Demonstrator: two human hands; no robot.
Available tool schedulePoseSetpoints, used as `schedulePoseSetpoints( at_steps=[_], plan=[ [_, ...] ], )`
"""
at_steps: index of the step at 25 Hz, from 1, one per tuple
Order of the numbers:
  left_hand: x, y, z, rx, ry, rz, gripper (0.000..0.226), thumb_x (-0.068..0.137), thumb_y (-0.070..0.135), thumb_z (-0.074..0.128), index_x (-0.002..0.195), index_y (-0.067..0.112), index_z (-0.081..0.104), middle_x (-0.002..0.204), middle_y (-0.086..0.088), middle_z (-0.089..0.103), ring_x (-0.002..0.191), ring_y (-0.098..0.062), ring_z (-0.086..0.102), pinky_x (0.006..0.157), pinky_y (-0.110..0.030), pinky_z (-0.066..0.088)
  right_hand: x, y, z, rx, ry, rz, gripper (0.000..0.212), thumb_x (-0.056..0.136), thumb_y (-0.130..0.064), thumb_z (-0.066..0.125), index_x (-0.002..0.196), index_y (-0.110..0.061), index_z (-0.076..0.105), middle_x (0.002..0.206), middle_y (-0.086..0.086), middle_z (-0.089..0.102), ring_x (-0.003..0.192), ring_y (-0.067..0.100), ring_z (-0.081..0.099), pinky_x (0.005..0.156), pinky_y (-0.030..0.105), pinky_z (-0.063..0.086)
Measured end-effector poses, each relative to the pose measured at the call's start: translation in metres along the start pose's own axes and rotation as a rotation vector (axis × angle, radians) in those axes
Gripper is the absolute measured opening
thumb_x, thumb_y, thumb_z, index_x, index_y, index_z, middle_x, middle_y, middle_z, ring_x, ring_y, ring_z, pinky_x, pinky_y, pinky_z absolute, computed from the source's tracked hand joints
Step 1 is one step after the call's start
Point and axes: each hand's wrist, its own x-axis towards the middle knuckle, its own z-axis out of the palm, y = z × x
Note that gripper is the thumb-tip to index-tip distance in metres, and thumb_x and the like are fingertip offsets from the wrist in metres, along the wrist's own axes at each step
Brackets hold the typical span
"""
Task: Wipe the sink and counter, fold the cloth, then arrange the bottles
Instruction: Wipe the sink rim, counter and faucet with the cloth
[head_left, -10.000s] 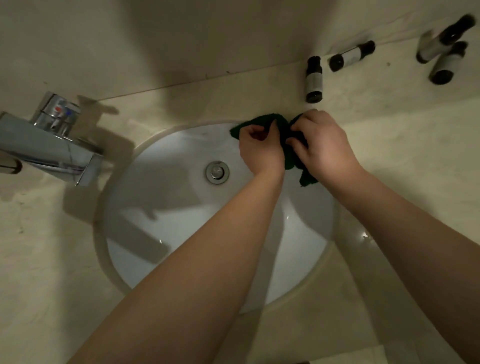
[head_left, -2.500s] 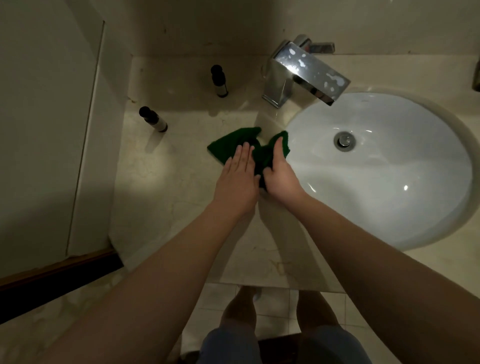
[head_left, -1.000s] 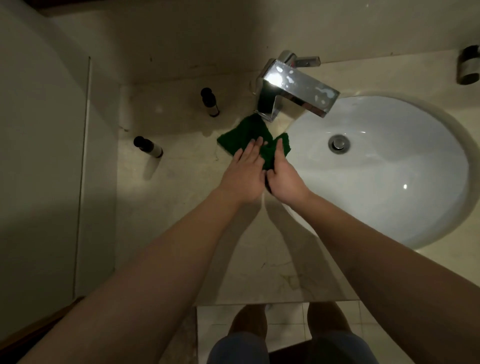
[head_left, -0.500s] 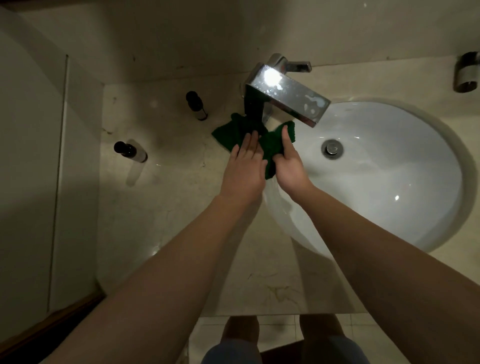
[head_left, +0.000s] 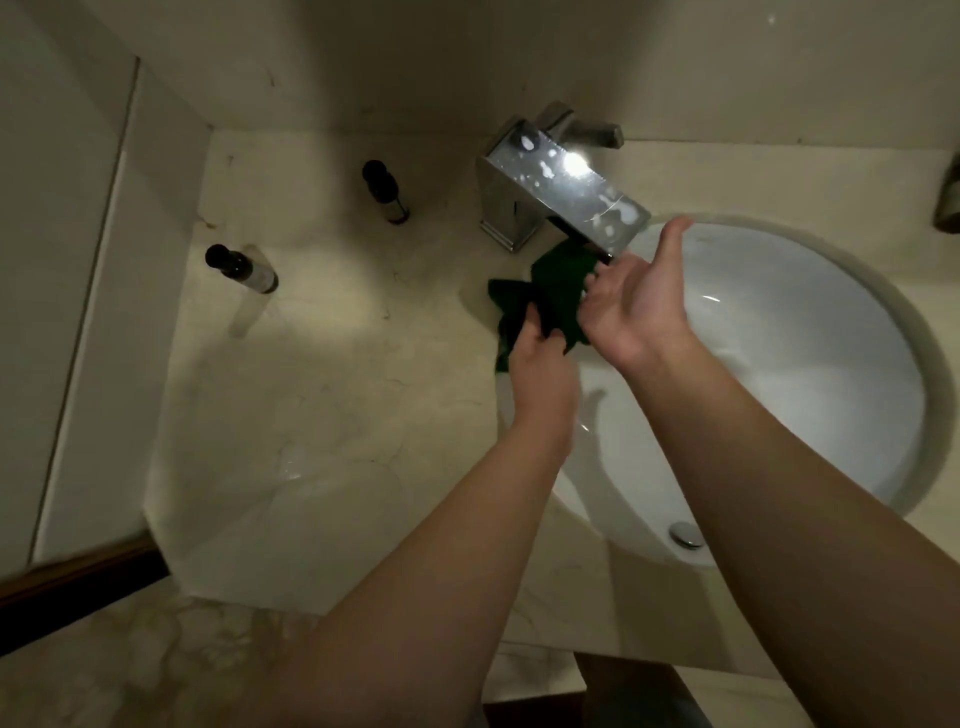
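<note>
Cloth (head_left: 556, 291), dark green and bunched, lies on the beige marble tabletop (head_left: 332, 395) at the left rim of the white sink (head_left: 810, 364), just below the spout of the chrome faucet (head_left: 561, 192). Left hand (head_left: 540, 364) has its fingers curled down into the near edge of the cloth, a closed grip on the fabric. Right hand (head_left: 636, 301) is turned palm-up beside it with the thumb raised toward the faucet tip; its grip is open, and its fingertips seem to touch the cloth's right side, though the dim light makes that contact hard to confirm. 2 small dark-capped bottles stand on the tabletop well left of the cloth: 1 bottle (head_left: 387, 193) near the back wall, the other bottle (head_left: 241, 269) nearer the left corner. Drain (head_left: 685, 535) shows in the basin's near side.
</note>
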Motion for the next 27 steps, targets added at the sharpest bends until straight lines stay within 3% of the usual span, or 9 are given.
schedulePoseSetpoints(
  at_steps=[3,5,8,11,15,20,23,25,27],
  plan=[
    [0.023,0.006,0.013,-0.61,0.014,-0.138,0.032,0.095,-0.002,0.032,0.11,0.007,0.059,0.097,-0.012,0.064,0.09,-0.02,0.059,0.081,-0.025,0.045,0.005,-0.016,0.002,0.016,-0.023,0.06,0.098,0.078,-0.084,0.019,0.142,-0.012,0.039,0.139,0.009,0.052,0.124,0.024,0.052,0.078,0.031,0.054],
    [0.034,0.01,0.021,-0.783,0.02,-0.151,0.029,0.093,-0.005,0.03,0.094,0.004,0.057,0.082,-0.012,0.059,0.075,-0.019,0.055,0.073,-0.024,0.044,0.01,-0.026,-0.001,0.078,-0.031,0.068,0.102,0.077,-0.084,0.023,0.145,-0.01,0.033,0.142,0.01,0.048,0.129,0.025,0.048,0.092,0.035,0.05],
    [0.044,0.01,0.042,-0.897,-0.001,-0.105,0.028,0.087,-0.009,0.03,0.076,0.007,0.051,0.075,-0.008,0.049,0.066,-0.017,0.047,0.07,-0.025,0.041,0.019,-0.051,-0.013,0.172,-0.032,0.056,0.111,0.075,-0.085,0.029,0.151,-0.006,0.011,0.156,0.016,0.023,0.144,0.03,0.024,0.118,0.046,0.02],
    [0.052,0.008,0.076,-0.875,-0.013,-0.124,0.03,0.086,-0.011,0.029,0.072,0.008,0.047,0.075,-0.009,0.046,0.07,-0.017,0.046,0.083,-0.025,0.039,0.021,-0.085,-0.034,0.236,0.03,0.026,0.116,0.074,-0.084,0.033,0.15,-0.006,-0.007,0.159,0.016,0.002,0.147,0.031,0.005,0.119,0.049,0.009],
    [0.05,0.006,0.126,-0.73,-0.011,-0.159,0.031,0.083,-0.015,0.029,0.079,0.009,0.047,0.083,-0.011,0.051,0.082,-0.021,0.051,0.099,-0.032,0.039,0.011,-0.115,-0.057,0.301,0.052,-0.03,0.115,0.077,-0.082,0.035,0.149,-0.005,-0.011,0.158,0.019,-0.003,0.146,0.035,0.003,0.119,0.052,0.01],
    [0.051,0.007,0.13,-0.695,0.011,-0.125,0.028,0.083,-0.014,0.028,0.076,0.007,0.046,0.081,-0.012,0.051,0.08,-0.023,0.05,0.093,-0.034,0.043,0.011,-0.121,-0.048,0.3,0.038,0.021,0.112,0.078,-0.08,0.036,0.15,-0.007,-0.008,0.157,0.02,0.005,0.145,0.037,0.012,0.118,0.049,0.015],
    [0.051,0.013,0.12,-0.733,0.035,-0.102,0.026,0.083,-0.011,0.029,0.073,0.005,0.047,0.077,-0.012,0.051,0.079,-0.027,0.049,0.089,-0.034,0.045,0.019,-0.109,-0.024,0.331,0.04,0.064,0.106,0.074,-0.078,0.047,0.15,-0.012,0.013,0.152,0.022,0.023,0.14,0.037,0.03,0.115,0.046,0.028],
    [0.045,0.016,0.117,-0.735,0.03,-0.078,0.026,0.081,-0.012,0.029,0.076,0.004,0.05,0.077,-0.013,0.054,0.077,-0.027,0.053,0.08,-0.032,0.05,0.022,-0.103,-0.013,0.328,0.064,0.063,0.095,0.076,-0.075,0.049,0.145,-0.015,0.025,0.149,0.019,0.031,0.138,0.032,0.033,0.114,0.043,0.031],
    [0.04,0.016,0.118,-0.705,0.018,-0.065,0.028,0.083,-0.012,0.028,0.086,0.001,0.053,0.081,-0.015,0.056,0.075,-0.026,0.055,0.069,-0.03,0.052,0.021,-0.104,-0.013,0.353,0.079,0.065,0.099,0.076,-0.076,0.05,0.148,-0.016,0.019,0.147,0.018,0.03,0.139,0.03,0.031,0.114,0.042,0.029]
  ],
)
